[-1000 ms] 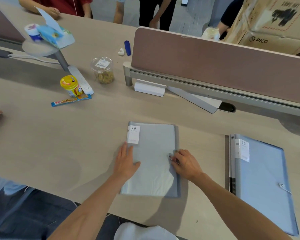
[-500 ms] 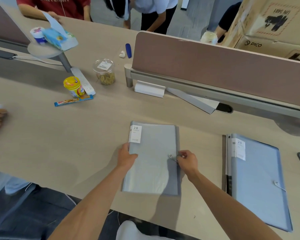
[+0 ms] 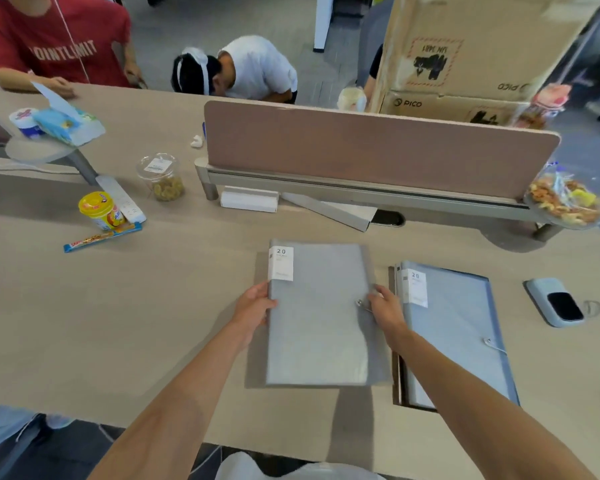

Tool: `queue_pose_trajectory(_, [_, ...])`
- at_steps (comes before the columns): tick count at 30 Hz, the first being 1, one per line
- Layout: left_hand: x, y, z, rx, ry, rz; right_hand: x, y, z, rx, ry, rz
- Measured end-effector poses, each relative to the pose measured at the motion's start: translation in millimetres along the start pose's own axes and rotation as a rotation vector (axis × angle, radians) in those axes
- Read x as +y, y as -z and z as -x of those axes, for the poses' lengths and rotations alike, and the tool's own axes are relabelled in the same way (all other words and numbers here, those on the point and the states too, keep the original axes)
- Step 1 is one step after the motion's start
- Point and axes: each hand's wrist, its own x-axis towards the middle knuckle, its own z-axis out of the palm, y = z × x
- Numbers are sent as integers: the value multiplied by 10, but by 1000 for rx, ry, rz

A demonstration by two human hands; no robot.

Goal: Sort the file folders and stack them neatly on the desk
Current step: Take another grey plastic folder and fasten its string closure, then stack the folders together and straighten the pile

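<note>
— That long desk [image 3: 118, 323], what's on it below the partition [image 3: 378, 147]?
— A grey folder [image 3: 323, 317], just left of the blue folder [image 3: 465, 327]. His left hand [image 3: 253, 304] grips its left edge; his right hand [image 3: 387, 310] clasps its right edge.

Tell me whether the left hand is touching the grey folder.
Touching. The head view shows the left hand gripping the left edge of the grey folder, thumb lying on its cover just below the white label.
</note>
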Motion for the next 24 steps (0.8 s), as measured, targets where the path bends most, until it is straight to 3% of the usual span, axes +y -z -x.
queue_pose_trajectory(11, [-8,-2007,192,-281,-76,-191,386,1889,-64,293,7,20])
queue_pose_trajectory(15, [-185,-2462,267,-323,-51,-334,614,2338,-121,257,-46,74])
queue_pose_trajectory(19, [-570,-2652,-22,-190,-72,-685,1039,2593,-411,165,-142,354])
queue_pose_trajectory(24, [-588,-2977,230,-166,177,-476,1280,2685,-538,122,-119,363])
